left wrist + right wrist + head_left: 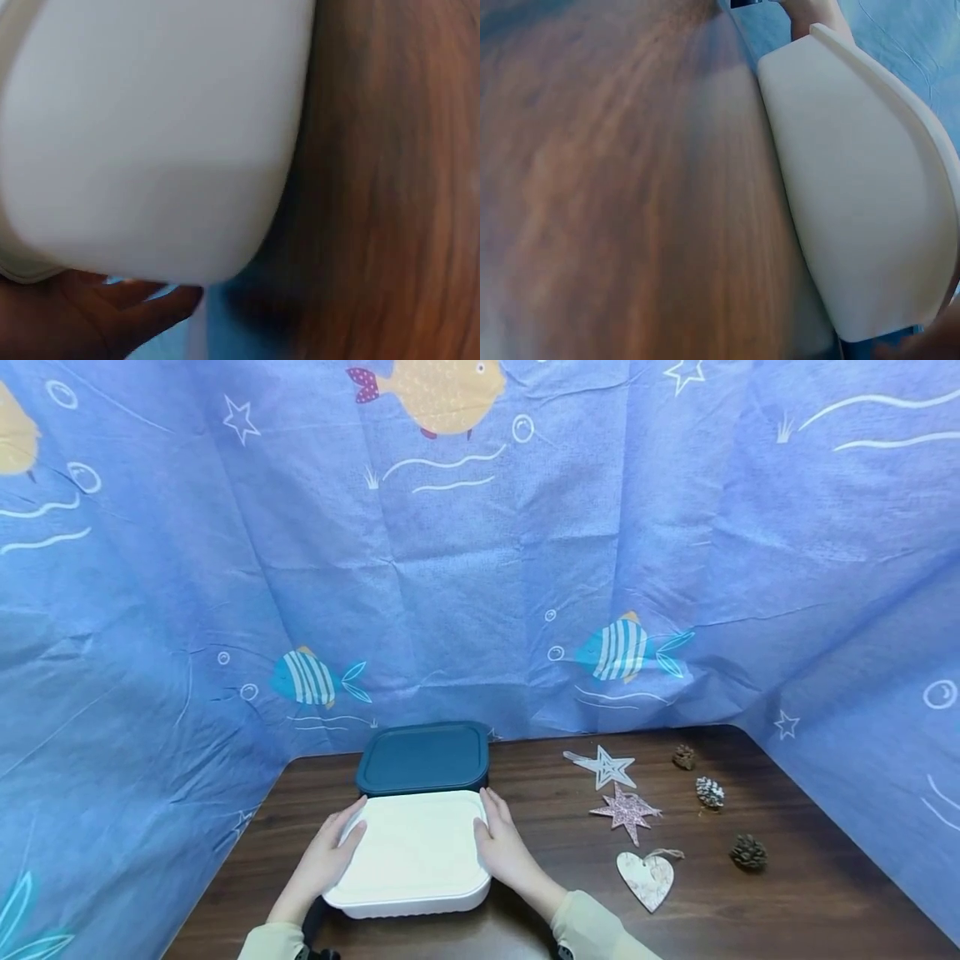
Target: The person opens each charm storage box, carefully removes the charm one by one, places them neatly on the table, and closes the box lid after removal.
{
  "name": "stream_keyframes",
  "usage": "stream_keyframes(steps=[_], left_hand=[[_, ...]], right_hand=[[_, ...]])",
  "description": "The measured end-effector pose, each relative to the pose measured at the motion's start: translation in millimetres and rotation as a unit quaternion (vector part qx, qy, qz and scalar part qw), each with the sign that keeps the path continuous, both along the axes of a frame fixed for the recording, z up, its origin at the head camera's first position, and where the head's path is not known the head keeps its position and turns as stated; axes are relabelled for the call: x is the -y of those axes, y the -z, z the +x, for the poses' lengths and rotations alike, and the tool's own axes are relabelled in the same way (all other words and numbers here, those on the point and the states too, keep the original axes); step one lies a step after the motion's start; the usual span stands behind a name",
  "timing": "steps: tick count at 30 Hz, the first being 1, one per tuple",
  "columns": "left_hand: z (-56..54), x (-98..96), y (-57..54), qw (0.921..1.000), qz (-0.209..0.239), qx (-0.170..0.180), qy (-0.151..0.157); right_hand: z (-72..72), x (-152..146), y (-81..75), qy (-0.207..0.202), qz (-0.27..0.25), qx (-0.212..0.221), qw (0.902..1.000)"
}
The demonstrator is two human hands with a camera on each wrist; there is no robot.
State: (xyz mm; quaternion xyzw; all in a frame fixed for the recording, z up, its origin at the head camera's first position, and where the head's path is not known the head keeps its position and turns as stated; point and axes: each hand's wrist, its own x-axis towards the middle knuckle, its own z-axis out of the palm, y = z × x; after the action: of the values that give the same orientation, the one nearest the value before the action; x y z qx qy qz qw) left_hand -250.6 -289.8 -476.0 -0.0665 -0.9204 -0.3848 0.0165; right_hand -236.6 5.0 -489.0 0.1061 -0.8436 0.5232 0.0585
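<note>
A white storage box point(416, 852) with a flat, rounded-corner lid lies at the near left of the table, held from both sides. My left hand point(330, 852) grips its left edge, thumb on top and fingers along the side. On the opposite edge, my right hand point(506, 845) holds it the same way. The left wrist view shows the box's smooth pale wall point(150, 142) close up, with fingers at its corner. In the right wrist view the box point(855, 180) is close to the wood; whether it touches the table I cannot tell. Its inside is hidden.
Directly behind stands a dark blue lidded box point(423, 758). To the right lie a silver star point(606, 768), a pink glitter star point(627, 811), a heart ornament point(647, 880) and three pinecones point(748, 852). A blue fish-print curtain point(465, 585) surrounds the wooden table point(555, 860).
</note>
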Motion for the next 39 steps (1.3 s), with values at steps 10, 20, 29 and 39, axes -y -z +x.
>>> stream_keyframes(steps=[10, 20, 29, 39], left_hand=[[8.0, -6.9, -9.2, 0.9790, -0.178, -0.072, 0.069], [12.9, -14.6, -12.3, 0.9686, -0.232, -0.049, 0.074], [13.1, -20.6, -13.6, 0.9589, -0.253, -0.097, 0.085], [17.6, -24.1, -15.6, 0.9610, -0.251, -0.078, 0.085]], right_hand=[[4.2, 3.5, -11.1, -0.040, 0.195, -0.069, 0.9777], [9.3, 6.3, -21.9, -0.060, 0.325, -0.050, 0.9426], [12.2, 15.1, -26.2, -0.042, 0.349, -0.063, 0.9340], [9.3, 15.5, -22.5, -0.050, 0.349, -0.061, 0.9336]])
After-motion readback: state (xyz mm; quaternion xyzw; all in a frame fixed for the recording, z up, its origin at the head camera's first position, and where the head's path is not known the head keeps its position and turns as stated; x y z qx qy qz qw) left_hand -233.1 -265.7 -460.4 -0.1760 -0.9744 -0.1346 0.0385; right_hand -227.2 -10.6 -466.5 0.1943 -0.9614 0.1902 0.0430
